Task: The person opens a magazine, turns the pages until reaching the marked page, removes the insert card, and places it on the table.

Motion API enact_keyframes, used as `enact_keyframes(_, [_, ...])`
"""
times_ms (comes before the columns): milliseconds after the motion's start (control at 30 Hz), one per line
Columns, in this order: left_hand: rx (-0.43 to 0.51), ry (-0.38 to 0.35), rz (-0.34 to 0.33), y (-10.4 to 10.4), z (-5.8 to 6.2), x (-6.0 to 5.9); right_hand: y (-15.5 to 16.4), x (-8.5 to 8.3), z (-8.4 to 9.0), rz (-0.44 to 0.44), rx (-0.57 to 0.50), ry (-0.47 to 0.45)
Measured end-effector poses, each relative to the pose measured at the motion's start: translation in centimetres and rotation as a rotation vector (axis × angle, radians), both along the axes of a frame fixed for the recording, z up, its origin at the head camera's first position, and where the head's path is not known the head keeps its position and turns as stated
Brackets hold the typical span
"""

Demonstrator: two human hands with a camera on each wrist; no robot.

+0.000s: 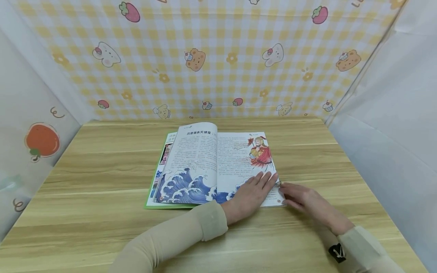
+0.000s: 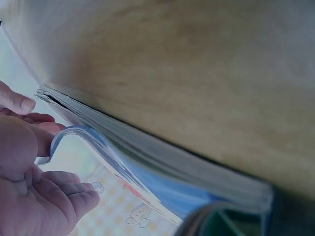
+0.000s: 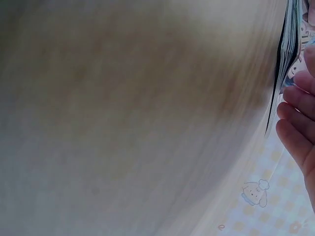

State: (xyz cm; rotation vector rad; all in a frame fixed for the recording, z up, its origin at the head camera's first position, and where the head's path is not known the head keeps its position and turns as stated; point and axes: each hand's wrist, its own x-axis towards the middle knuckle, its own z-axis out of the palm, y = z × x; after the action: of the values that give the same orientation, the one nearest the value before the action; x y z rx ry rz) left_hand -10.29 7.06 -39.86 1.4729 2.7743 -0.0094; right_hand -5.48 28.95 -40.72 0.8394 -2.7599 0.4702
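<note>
Open book (image 1: pixel 211 167) on wooden table (image 1: pixel 102 159). Left hand (image 1: pixel 250 195) flat on right page, fingers straight. Right hand (image 1: pixel 302 199) touching page corner, fingers relaxed, clamped on nothing.

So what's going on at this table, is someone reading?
A person sits at a wooden table with an illustrated book lying open on it. The left hand lies flat on the lower part of the right-hand page, fingers straight. The right hand is at that page's lower outer corner, its fingertips touching the edge of the pages. No page looks clearly lifted in the head view; whether the fingers pinch one cannot be told. The left-hand page shows blue waves.
</note>
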Motion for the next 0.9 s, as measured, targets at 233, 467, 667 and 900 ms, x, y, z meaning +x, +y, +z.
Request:
enact_keyframes(233, [0.01,0.042,0.003,-0.2,-0.2,-0.1,-0.4,-0.1,-0.2,0.057,0.05,-0.017])
enact_keyframes(467, [-0.091,0.215,0.067,-0.7,-0.2,-0.5,-0.3,-0.1,-0.1,0.042,0.055,-0.053])
enact_keyframes(667, [-0.135,0.303,0.08,-1.1,-0.3,-0.7,-0.3,0.0,0.1,0.039,0.051,-0.06])
enact_keyframes(900, [-0.236,0.292,-0.003,-1.1,-0.1,-0.4,-0.5,-0.1,0.0,0.048,0.049,-0.045])
